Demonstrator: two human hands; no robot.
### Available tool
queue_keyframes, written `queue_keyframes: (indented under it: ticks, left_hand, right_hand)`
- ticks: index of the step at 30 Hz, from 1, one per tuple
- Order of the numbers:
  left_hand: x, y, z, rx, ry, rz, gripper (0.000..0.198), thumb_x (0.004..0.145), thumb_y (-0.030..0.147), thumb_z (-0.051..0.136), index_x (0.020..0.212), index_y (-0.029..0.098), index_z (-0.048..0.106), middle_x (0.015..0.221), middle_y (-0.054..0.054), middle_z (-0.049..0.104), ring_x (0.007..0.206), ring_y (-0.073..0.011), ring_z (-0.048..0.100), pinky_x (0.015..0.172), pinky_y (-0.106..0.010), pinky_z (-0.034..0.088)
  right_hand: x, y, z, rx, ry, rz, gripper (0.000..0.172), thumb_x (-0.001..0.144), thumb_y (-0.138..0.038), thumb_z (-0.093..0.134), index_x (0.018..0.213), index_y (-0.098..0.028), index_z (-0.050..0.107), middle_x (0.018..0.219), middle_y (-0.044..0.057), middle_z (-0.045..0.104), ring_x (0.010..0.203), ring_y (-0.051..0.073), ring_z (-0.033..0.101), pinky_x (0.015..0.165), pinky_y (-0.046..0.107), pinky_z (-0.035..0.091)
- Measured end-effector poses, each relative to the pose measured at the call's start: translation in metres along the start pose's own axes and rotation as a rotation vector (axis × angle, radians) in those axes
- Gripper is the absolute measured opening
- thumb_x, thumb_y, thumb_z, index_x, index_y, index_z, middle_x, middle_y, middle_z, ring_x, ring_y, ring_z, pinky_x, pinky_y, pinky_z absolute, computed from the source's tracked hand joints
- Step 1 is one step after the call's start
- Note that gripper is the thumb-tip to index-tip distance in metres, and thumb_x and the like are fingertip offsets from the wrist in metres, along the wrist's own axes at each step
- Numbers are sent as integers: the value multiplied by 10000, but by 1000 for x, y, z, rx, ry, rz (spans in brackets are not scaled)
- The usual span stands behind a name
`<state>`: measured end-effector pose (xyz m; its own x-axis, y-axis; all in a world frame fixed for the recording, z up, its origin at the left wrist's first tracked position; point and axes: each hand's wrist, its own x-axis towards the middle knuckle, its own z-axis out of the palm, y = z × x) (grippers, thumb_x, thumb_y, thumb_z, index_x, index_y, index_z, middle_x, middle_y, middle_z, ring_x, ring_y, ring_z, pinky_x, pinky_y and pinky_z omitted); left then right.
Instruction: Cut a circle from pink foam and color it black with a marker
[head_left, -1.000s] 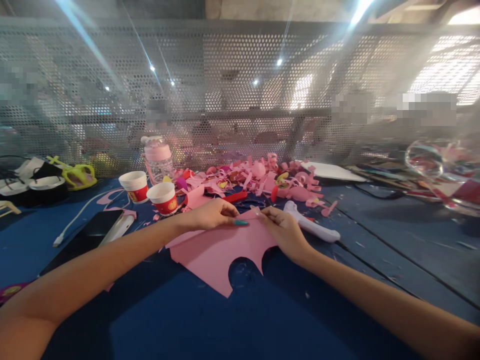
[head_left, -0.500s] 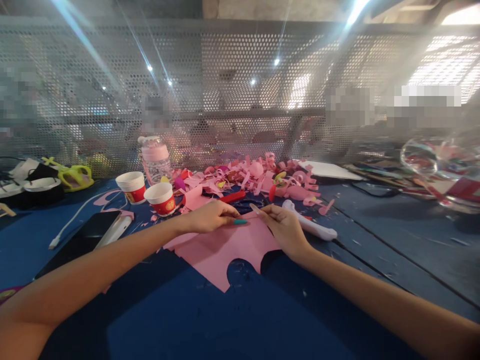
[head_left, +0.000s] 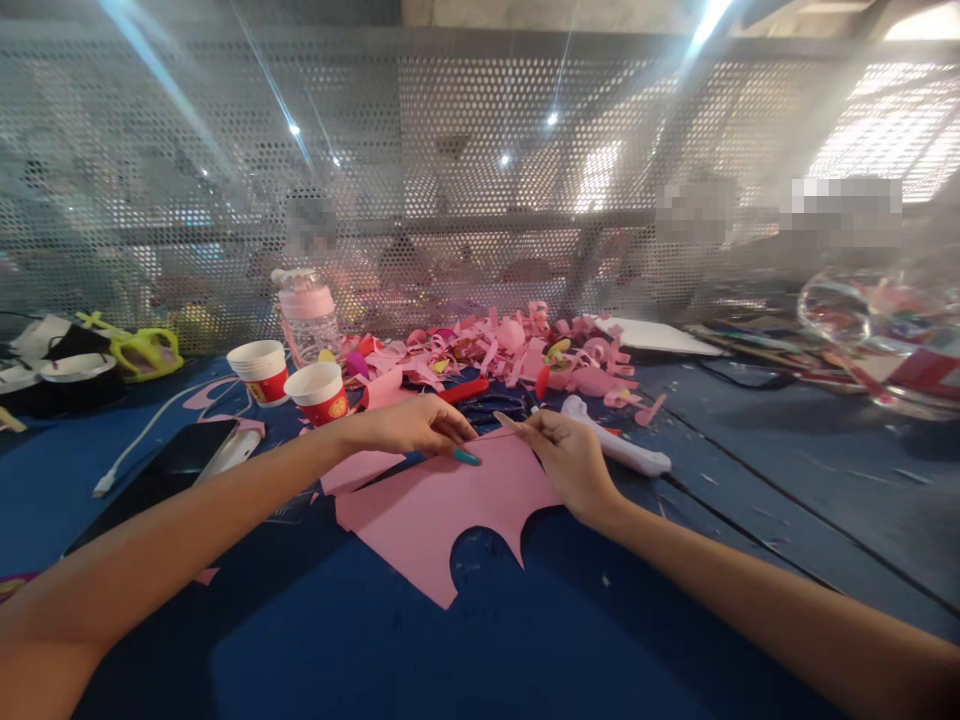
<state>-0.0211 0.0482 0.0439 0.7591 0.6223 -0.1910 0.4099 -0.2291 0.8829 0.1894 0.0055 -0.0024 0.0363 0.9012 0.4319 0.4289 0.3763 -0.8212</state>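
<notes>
A pink foam sheet (head_left: 442, 510) with a rounded cut-out in its near edge lies on the blue table (head_left: 375, 640). My left hand (head_left: 409, 425) rests on the sheet's far edge, fingers curled and pinched at that edge, a teal nail showing. My right hand (head_left: 566, 455) is closed in a pinch on the same far edge, just right of the left one. A thin pink strip seems to run between the two pinches. A white glue gun (head_left: 619, 450) lies just beyond my right hand.
A heap of pink scraps (head_left: 517, 355) sits behind the hands. Two red-and-white paper cups (head_left: 289, 380), a pink-lidded bottle (head_left: 309, 315), a phone (head_left: 176, 460) with a white cable, sandals (head_left: 90, 355) at far left and a perforated metal screen (head_left: 480, 180) at the back.
The sheet has shifted slightly and both hands have edged a little left along its far edge. Their pinches stay in place.
</notes>
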Motion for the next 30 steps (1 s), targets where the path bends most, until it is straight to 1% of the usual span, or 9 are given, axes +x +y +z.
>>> queue_keyframes:
  ticks: [3, 7, 12, 14, 18, 21, 25, 28, 30]
  left_hand:
    - [1, 0, 0, -29, 5, -18, 291, 691, 198, 664, 976, 140, 656, 893, -63, 691, 690, -101, 582, 569, -189, 385]
    - [1, -2, 3, -95, -2, -46, 312, 654, 193, 698, 960, 144, 657, 862, -57, 690, 680, -99, 575, 571, -193, 382]
    - [1, -5, 6, -181, -65, -102, 261, 601, 182, 731, 857, 157, 690, 811, -31, 677, 642, -85, 545, 558, -190, 356]
    - [1, -4, 7, -191, -53, -121, 261, 589, 225, 753, 835, 157, 697, 758, -18, 661, 588, -71, 508, 523, -186, 322]
    - [1, -3, 7, -147, -21, -91, 301, 587, 350, 776, 797, 145, 712, 613, 9, 588, 487, -47, 386, 451, -199, 215]
    - [1, -3, 7, -119, -4, -72, 304, 580, 356, 785, 778, 135, 723, 572, 25, 544, 475, -40, 331, 441, -206, 189]
    - [1, -5, 7, -109, 21, -84, 265, 604, 318, 777, 800, 144, 740, 567, 29, 553, 482, -36, 322, 447, -195, 222]
    - [3, -9, 7, -143, 39, -82, 290, 620, 295, 765, 887, 186, 738, 676, 6, 643, 544, -50, 414, 511, -188, 325]
    - [4, -11, 7, -141, 53, -56, 292, 623, 284, 762, 903, 207, 734, 759, -5, 683, 598, -63, 463, 574, -197, 379]
  right_hand:
    - [1, 1, 0, -23, -11, 15, 506, 689, -657, 547, 526, -182, 485, 467, -36, 377, 451, 93, 314, 428, 243, 222]
    - [1, 0, 0, -6, 1, 6, 521, 685, -680, 529, 527, -187, 479, 467, -44, 345, 439, 87, 279, 419, 247, 201]
    - [-2, -1, 1, 20, 20, -22, 496, 697, -657, 543, 564, -180, 513, 493, -37, 371, 460, 93, 298, 427, 248, 210]
    - [-3, -1, 1, 20, 19, -25, 488, 706, -648, 540, 577, -178, 516, 501, -35, 377, 466, 95, 306, 432, 249, 217]
    - [-2, -1, 1, 9, 6, -21, 489, 719, -644, 527, 581, -175, 506, 507, -34, 377, 470, 94, 313, 434, 246, 221]
    - [-2, -1, 1, 5, 1, -40, 490, 720, -639, 531, 585, -168, 519, 509, -32, 390, 468, 90, 321, 434, 242, 226]
    - [0, -2, 1, 21, 0, -42, 505, 696, -654, 545, 567, -166, 517, 495, -35, 389, 459, 86, 320, 426, 238, 225]
    - [0, -3, 2, 57, 1, -31, 508, 675, -658, 563, 573, -161, 535, 503, -31, 407, 467, 88, 333, 429, 237, 233]
    - [1, -4, 2, 81, -1, -21, 504, 664, -653, 578, 573, -158, 542, 510, -28, 417, 472, 88, 338, 434, 238, 238]
